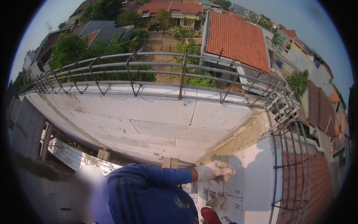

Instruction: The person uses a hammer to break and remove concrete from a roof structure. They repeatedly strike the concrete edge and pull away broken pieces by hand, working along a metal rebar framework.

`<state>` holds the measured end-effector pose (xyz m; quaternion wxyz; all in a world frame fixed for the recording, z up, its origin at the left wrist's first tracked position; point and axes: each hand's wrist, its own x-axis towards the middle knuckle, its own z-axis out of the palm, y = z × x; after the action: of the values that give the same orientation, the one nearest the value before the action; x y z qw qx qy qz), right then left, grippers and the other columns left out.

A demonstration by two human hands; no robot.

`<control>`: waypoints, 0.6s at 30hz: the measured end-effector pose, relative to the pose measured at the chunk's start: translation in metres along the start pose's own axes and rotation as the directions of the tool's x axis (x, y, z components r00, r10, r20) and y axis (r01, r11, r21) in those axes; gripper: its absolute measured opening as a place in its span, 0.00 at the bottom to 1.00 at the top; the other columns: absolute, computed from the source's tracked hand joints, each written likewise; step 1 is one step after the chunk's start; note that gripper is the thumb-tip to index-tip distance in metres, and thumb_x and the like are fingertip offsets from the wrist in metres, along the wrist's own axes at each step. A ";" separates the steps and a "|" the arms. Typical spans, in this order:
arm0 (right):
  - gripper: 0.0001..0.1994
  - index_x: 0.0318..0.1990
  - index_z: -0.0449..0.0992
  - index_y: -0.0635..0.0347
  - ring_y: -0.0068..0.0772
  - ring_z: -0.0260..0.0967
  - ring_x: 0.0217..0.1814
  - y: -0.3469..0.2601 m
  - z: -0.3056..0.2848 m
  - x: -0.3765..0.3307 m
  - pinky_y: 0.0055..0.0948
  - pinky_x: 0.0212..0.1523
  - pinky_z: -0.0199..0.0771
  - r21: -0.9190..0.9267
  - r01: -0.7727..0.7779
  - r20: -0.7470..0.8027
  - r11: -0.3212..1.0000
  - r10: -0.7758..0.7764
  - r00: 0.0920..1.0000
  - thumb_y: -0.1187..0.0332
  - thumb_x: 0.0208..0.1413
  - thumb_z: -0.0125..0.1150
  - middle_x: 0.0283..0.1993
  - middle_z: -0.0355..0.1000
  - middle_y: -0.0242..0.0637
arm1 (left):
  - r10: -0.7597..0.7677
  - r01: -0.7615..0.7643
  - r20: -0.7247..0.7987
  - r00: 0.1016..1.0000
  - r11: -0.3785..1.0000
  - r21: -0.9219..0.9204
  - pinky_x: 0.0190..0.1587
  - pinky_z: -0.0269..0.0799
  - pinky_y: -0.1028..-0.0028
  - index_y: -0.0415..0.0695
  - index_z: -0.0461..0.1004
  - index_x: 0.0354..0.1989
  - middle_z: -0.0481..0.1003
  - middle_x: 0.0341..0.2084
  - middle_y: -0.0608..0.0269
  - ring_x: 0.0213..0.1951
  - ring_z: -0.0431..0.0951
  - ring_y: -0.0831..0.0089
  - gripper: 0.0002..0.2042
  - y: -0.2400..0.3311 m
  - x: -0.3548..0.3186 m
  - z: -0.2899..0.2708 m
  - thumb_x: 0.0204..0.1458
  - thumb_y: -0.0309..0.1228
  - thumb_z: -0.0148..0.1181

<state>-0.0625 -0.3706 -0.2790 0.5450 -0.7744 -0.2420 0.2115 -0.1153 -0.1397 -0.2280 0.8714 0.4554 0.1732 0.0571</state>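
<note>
Neither of my hands can be made out as mine. A co-worker in a blue top (pixel 149 194) leans in from the lower left. From that sleeve a white-gloved hand (pixel 213 171) reaches right to grey blocks (pixel 235 175) at the inner corner of the wall; whether it grips anything is unclear. A second pale glove (pixel 218 202) shows lower down, by the same blocks. Whose it is I cannot tell, nor whether it holds something. Close to it, at the lower edge, lies a rounded red shape (pixel 211 215), too little of it showing to name.
A white block wall (pixel 160 108) runs across the middle. Along its top lies a rebar cage (pixel 182 74); another rebar cage (pixel 294 168) bends down the right side. Beyond are tiled roofs (pixel 236 39) and trees. Corrugated sheet (pixel 74 155) lies below left.
</note>
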 end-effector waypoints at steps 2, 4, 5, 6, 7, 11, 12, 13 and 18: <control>0.18 0.55 0.72 0.64 0.25 0.61 0.16 -0.015 -0.009 -0.002 0.38 0.30 0.77 0.635 -0.137 0.214 0.760 -0.003 0.977 0.55 0.76 0.52 0.17 0.66 0.29 | -0.031 0.036 0.027 0.999 0.977 -0.212 0.38 0.83 0.74 0.42 0.78 0.64 0.82 0.33 0.67 0.36 0.84 0.76 0.20 0.009 -0.004 0.001 0.72 0.43 0.59; 0.19 0.54 0.72 0.65 0.24 0.59 0.15 -0.038 -0.017 -0.002 0.35 0.27 0.73 0.634 -0.186 0.239 0.751 0.038 0.970 0.55 0.76 0.53 0.17 0.65 0.29 | -0.031 0.065 0.086 0.996 0.902 -0.426 0.38 0.83 0.75 0.43 0.77 0.64 0.83 0.34 0.65 0.37 0.85 0.75 0.21 0.014 -0.010 0.006 0.71 0.43 0.61; 0.19 0.54 0.72 0.65 0.24 0.57 0.15 -0.050 -0.022 -0.001 0.34 0.26 0.71 0.634 -0.208 0.245 0.745 0.062 0.967 0.54 0.76 0.53 0.17 0.64 0.29 | -0.010 0.042 0.088 0.996 0.929 -0.367 0.38 0.82 0.75 0.42 0.77 0.63 0.83 0.34 0.66 0.37 0.85 0.75 0.20 0.019 -0.016 0.010 0.71 0.42 0.61; 0.20 0.54 0.72 0.65 0.24 0.56 0.15 -0.060 -0.028 -0.001 0.32 0.24 0.69 0.636 -0.225 0.241 0.738 0.086 0.967 0.54 0.76 0.53 0.17 0.64 0.29 | 0.007 0.024 0.101 0.995 0.953 -0.303 0.37 0.82 0.75 0.41 0.78 0.62 0.82 0.34 0.66 0.37 0.84 0.76 0.19 0.030 -0.024 0.016 0.71 0.40 0.61; 0.20 0.54 0.72 0.66 0.23 0.55 0.14 -0.068 -0.031 -0.002 0.31 0.23 0.67 0.639 -0.242 0.235 0.730 0.115 0.965 0.53 0.77 0.54 0.17 0.63 0.28 | 0.019 0.010 0.118 0.993 0.971 -0.240 0.37 0.81 0.75 0.41 0.79 0.61 0.82 0.34 0.66 0.37 0.84 0.76 0.18 0.039 -0.028 0.020 0.71 0.39 0.61; 0.17 0.53 0.73 0.66 0.21 0.56 0.15 -0.071 -0.022 -0.009 0.28 0.20 0.61 0.441 -0.197 0.190 0.875 0.123 0.974 0.58 0.75 0.54 0.17 0.64 0.30 | 0.255 -0.256 0.037 0.966 0.930 0.264 0.37 0.79 0.77 0.39 0.82 0.55 0.82 0.34 0.67 0.35 0.80 0.79 0.14 0.067 -0.027 0.036 0.71 0.35 0.60; 0.15 0.53 0.76 0.65 0.25 0.62 0.19 -0.076 -0.021 -0.007 0.31 0.24 0.65 0.289 -0.196 0.231 0.937 0.131 0.964 0.60 0.73 0.54 0.20 0.69 0.34 | 0.276 -0.269 0.016 0.961 0.922 0.277 0.37 0.78 0.77 0.38 0.83 0.54 0.82 0.34 0.67 0.34 0.79 0.79 0.14 0.071 -0.027 0.042 0.70 0.34 0.60; 0.14 0.52 0.79 0.64 0.30 0.69 0.23 -0.082 -0.021 -0.004 0.35 0.27 0.69 0.129 -0.187 0.266 0.974 0.148 0.953 0.63 0.71 0.55 0.23 0.73 0.37 | 0.295 -0.282 -0.002 0.956 0.915 0.290 0.37 0.78 0.78 0.38 0.84 0.53 0.82 0.34 0.66 0.34 0.79 0.80 0.13 0.073 -0.025 0.047 0.70 0.34 0.61; 0.15 0.54 0.80 0.65 0.26 0.70 0.24 -0.090 -0.008 0.004 0.32 0.28 0.71 0.092 -0.022 0.187 0.996 0.005 0.982 0.65 0.69 0.55 0.25 0.75 0.35 | 0.241 -0.237 0.019 0.970 0.936 0.260 0.45 0.79 0.76 0.39 0.84 0.54 0.83 0.37 0.63 0.40 0.82 0.78 0.12 0.063 -0.027 0.058 0.67 0.31 0.64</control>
<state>-0.0680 -0.3484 -0.1916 0.5541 -0.7263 -0.2766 0.2981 -0.1168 -0.1554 -0.1397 0.7894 0.5834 0.1282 0.1420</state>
